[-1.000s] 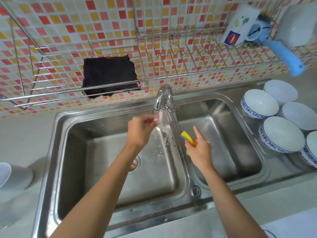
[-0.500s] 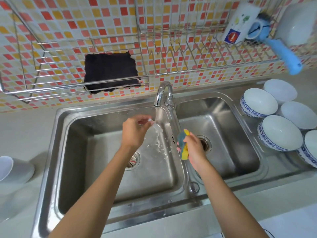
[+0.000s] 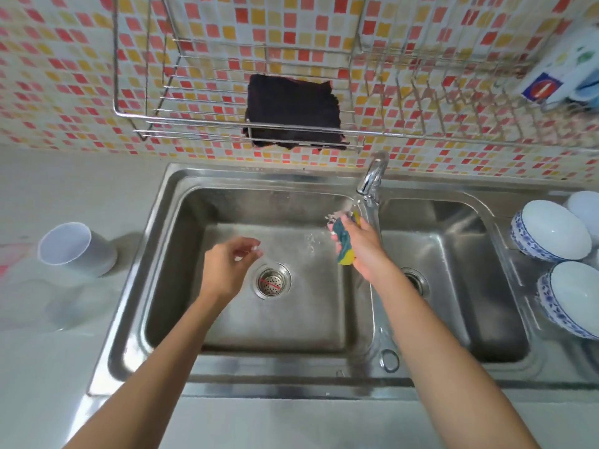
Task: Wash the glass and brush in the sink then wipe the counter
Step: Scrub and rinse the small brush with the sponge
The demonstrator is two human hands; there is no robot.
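While my right hand (image 3: 359, 251) grips the sponge (image 3: 343, 246) under the faucet (image 3: 372, 176), I am wetting it. My left hand (image 3: 227, 267) hangs loosely open left of the faucet; next it should fetch the cup (image 3: 76, 249).

Pale counter (image 3: 81, 367) with a 2-basin steel sink (image 3: 168, 196) set into it, under a wire wall rack (image 3: 201, 124).

A white cup (image 3: 76, 249) lies tipped on its side on the counter just left of the sink, mouth toward the camera. On the sink's right drainboard sit at least 3 white bowls with blue-patterned rims (image 3: 551, 230), close together, the rest cut off by the frame edge. The left basin's floor holds a round strainer (image 3: 272, 280). A dark cloth (image 3: 291, 108) lies on the wire rack above the left basin; at the rack's far right end sit a labelled white item and something blue, both blurred.
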